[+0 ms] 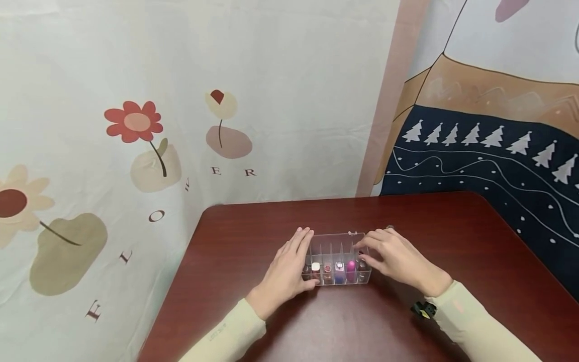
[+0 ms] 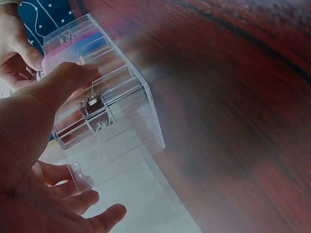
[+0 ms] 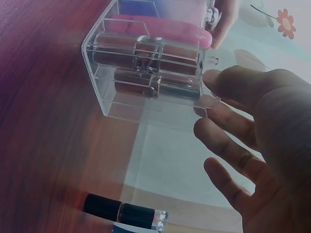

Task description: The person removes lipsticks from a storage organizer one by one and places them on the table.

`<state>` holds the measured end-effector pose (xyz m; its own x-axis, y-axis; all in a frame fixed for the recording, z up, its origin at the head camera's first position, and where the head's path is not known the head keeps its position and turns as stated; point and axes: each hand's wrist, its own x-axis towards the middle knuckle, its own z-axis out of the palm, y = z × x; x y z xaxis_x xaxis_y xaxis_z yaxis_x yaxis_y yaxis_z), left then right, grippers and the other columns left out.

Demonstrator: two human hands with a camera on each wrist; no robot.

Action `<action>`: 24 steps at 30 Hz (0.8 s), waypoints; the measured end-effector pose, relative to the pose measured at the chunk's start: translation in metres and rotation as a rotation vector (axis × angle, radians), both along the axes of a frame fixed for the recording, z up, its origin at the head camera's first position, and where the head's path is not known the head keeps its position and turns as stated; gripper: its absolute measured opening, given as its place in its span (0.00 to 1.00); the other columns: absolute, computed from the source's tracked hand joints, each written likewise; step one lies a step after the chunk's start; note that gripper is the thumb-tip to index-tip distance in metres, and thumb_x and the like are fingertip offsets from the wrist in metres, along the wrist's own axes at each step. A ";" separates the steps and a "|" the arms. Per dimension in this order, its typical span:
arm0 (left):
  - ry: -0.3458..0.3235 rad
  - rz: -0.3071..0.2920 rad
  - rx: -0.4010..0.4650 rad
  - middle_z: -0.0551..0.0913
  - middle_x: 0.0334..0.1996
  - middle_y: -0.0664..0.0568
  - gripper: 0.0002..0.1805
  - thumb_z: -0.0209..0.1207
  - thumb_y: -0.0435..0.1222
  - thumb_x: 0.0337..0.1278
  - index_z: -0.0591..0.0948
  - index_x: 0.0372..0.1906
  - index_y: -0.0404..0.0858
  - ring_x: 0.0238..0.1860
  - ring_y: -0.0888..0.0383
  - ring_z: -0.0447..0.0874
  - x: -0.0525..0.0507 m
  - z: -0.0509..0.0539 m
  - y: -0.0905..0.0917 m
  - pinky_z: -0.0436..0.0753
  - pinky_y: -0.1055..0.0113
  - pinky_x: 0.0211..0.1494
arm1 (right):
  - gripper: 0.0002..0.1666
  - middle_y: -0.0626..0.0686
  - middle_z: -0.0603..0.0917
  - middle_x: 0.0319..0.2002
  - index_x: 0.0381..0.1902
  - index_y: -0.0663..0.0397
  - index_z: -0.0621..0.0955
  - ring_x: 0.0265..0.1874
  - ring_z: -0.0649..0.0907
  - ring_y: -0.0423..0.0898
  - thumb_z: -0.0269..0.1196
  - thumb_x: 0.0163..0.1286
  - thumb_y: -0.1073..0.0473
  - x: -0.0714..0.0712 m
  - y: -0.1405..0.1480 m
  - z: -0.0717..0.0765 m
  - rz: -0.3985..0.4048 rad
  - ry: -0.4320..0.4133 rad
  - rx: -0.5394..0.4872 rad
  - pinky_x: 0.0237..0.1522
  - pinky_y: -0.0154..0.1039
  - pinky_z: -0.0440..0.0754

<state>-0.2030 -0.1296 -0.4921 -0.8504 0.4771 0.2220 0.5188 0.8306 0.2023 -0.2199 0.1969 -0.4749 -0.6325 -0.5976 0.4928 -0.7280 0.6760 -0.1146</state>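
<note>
A clear plastic organizer box point(image 1: 332, 246) with thin dividers stands on the table. Its front row holds several lipsticks and small cosmetic tubes, among them a pink tube point(image 1: 351, 271) and a blue-violet one point(image 1: 339, 272). My left hand point(image 1: 287, 266) lies along the box's left end, fingers straight, thumb touching the front. At the right end is my right hand point(image 1: 393, 254), its thumb and index fingertip close around the upper end of a dark-capped tube point(image 3: 179, 91). This tube sits behind another clear-and-dark tube point(image 3: 124, 51). The remaining right fingers are loosely spread.
A black lipstick tube point(image 3: 124, 211) with a clear end lies on the table beyond the right hand, beside a partly visible bluish item. The reddish-brown table point(image 1: 253, 226) meets a flower-printed cloth point(image 1: 294, 100) at the back and a tree-printed cloth point(image 1: 475, 166) at right.
</note>
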 end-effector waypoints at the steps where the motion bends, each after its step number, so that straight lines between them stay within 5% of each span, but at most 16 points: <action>1: -0.001 -0.001 -0.001 0.64 0.93 0.40 0.75 0.92 0.54 0.49 0.59 0.94 0.35 0.95 0.39 0.62 0.000 0.000 0.000 0.77 0.37 0.90 | 0.17 0.43 0.96 0.45 0.51 0.45 0.96 0.46 0.91 0.41 0.89 0.65 0.57 0.000 0.000 0.001 0.004 0.009 -0.005 0.50 0.46 0.88; 9: 0.002 0.007 -0.001 0.64 0.94 0.41 0.75 0.93 0.54 0.48 0.59 0.94 0.34 0.95 0.40 0.62 0.000 0.003 -0.002 0.77 0.38 0.91 | 0.18 0.44 0.96 0.45 0.50 0.47 0.96 0.44 0.90 0.41 0.88 0.64 0.58 0.000 0.003 0.008 0.030 0.084 -0.034 0.49 0.46 0.89; 24: -0.004 0.000 0.014 0.65 0.93 0.40 0.75 0.93 0.53 0.48 0.60 0.94 0.35 0.95 0.40 0.62 0.001 0.003 0.000 0.77 0.37 0.90 | 0.23 0.47 0.95 0.48 0.53 0.50 0.95 0.48 0.92 0.46 0.89 0.60 0.63 0.007 0.011 0.016 0.029 0.087 -0.081 0.51 0.50 0.97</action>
<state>-0.2019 -0.1291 -0.4893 -0.8510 0.4744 0.2252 0.5184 0.8275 0.2157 -0.2129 0.2076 -0.4591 -0.5683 -0.5715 0.5919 -0.7569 0.6453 -0.1035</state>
